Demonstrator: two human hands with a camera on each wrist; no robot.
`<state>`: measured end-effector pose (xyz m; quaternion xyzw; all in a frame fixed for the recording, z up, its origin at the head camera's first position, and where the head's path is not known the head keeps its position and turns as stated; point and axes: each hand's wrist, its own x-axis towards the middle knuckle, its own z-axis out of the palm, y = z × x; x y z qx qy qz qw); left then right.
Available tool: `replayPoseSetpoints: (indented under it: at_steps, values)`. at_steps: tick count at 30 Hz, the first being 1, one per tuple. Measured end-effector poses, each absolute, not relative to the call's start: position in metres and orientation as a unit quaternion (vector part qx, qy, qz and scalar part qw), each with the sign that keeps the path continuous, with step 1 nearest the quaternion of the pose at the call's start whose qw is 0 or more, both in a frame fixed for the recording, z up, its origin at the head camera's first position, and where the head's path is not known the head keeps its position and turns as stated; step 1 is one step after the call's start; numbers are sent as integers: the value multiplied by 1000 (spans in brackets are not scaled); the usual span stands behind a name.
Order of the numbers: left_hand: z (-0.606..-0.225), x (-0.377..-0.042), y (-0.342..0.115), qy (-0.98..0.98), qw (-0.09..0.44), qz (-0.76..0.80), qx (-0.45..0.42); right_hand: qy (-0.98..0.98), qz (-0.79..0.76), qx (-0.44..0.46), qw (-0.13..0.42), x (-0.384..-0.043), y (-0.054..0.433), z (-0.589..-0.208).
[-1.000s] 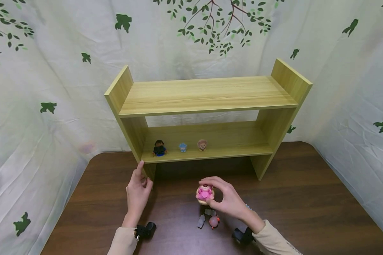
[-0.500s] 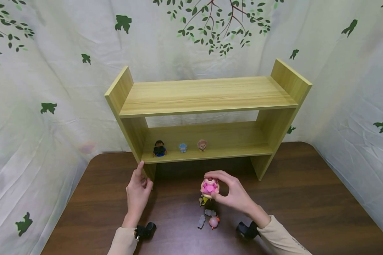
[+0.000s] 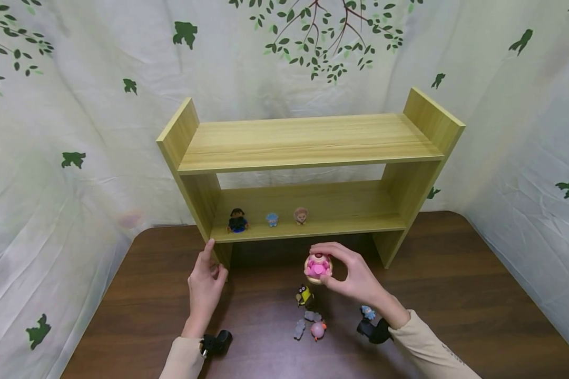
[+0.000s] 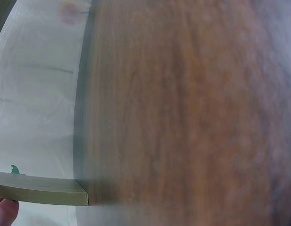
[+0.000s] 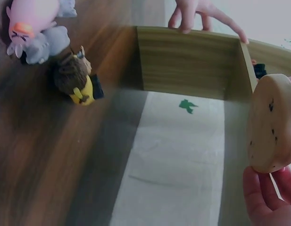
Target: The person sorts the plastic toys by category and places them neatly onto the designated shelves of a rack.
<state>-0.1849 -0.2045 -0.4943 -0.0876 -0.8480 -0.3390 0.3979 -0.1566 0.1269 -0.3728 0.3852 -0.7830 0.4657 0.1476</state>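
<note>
My right hand (image 3: 353, 271) holds a pink toy figure (image 3: 318, 266) with a rounded cream-coloured back between fingers and thumb, raised in front of the shelf's lower opening. In the right wrist view that cream back (image 5: 272, 125), with small dark marks, faces the camera. My left hand (image 3: 206, 281) touches the left side panel of the wooden shelf (image 3: 308, 142), its index finger extended to the front corner of the middle board. On that board stand a dark-haired figurine (image 3: 237, 220), a small blue figurine (image 3: 272, 219) and a light-brown furry-headed figurine (image 3: 301, 216).
Below the raised toy, a yellow-and-black figurine (image 3: 304, 296), two small grey figures (image 3: 300, 329) and a round pink toy (image 3: 318, 330) sit on the brown table (image 3: 455, 300). A blue-and-white figurine (image 3: 368, 312) lies beside my right wrist. Behind the shelf hangs a leaf-print cloth (image 3: 275, 68).
My right hand has carried the pink toy figure forward and to the right, uncovering the yellow-and-black figurine and the blue-and-white one. My left hand has stayed at the shelf.
</note>
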Motion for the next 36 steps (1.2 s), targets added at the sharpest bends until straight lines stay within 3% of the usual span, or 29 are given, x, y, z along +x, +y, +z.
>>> replayPoseSetpoints:
  at_steps: [13,24,36]
  values:
    - [-494,-185,-205,-849,401,-334,-87,-794,459,370,147,-161,137,-357]
    - [-493,-184,-205,-850,396,-336,-88,-791,461,367,165,-188,152,-379]
    - [-493,-184,-205,-851,396,-335,-83,-788,480,355,151,-200,159,-371]
